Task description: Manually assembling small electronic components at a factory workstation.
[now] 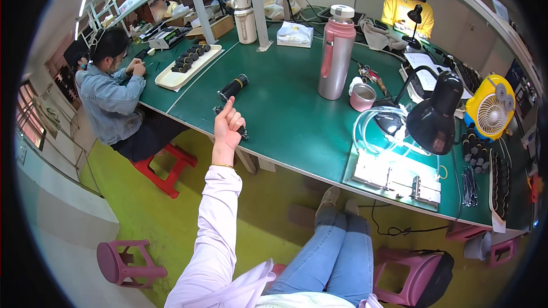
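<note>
My left hand (229, 124) reaches out over the near edge of the green table. Its fingers are curled around a dark bundle of short black cables (244, 133), and the index finger points away from me. Only the two ends of that bundle show, one on each side of the hand. Just beyond the fingertip lies a second bundle of black cables (233, 88), with a yellowish band near its far end. My right hand is out of the picture.
A cream tray (188, 68) holds several black bundles. A pink-and-silver flask (337, 57) and pink cup (362, 97) stand ahead. Right are a lit metal fixture (394, 178), black lamp (436, 114) and yellow fan (491, 108). A co-worker (111, 88) sits at left.
</note>
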Available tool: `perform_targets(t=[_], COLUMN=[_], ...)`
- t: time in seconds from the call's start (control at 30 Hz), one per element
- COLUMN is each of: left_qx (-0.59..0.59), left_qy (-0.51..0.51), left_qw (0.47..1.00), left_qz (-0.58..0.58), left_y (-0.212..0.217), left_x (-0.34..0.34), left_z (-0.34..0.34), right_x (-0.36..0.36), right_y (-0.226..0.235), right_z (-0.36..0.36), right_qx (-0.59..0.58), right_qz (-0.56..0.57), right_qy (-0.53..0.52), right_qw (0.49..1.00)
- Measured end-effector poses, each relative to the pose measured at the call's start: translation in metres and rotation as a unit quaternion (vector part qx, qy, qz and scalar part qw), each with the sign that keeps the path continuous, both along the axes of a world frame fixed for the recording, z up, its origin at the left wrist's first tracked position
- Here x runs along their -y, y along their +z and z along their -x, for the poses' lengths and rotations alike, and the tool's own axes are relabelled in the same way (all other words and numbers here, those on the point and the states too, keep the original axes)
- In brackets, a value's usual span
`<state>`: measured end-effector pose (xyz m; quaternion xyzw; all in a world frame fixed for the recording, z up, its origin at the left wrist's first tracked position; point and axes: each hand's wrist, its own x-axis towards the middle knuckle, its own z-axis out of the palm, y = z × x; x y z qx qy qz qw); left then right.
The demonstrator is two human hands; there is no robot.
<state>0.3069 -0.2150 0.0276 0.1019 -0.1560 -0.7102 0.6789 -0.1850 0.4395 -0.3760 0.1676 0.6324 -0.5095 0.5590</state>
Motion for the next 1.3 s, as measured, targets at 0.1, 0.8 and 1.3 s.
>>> perform_targets(t=[0.1, 0.8, 1.3], left_qx=[-0.005, 0.023, 0.139], left_qy=[0.012, -0.362, -0.368], left_qw=[1.0, 0.883, 0.87], left_qz=[0.008, -0.299, -0.297], left_y=[0.001, -0.19, -0.192], left_x=[-0.002, -0.296, -0.293], left_z=[0.002, 0.21, 0.216], right_x=[0.0, 0.003, -0.015], right_y=[0.0, -0.003, -0.008], right_z=[0.019, 0.101, 0.113], right_qx=[-0.003, 0.006, 0.005], right_qz=[0.007, 0.027, 0.024], right_qy=[0.003, 0.028, 0.023], right_qw=[1.0, 0.999, 0.999])
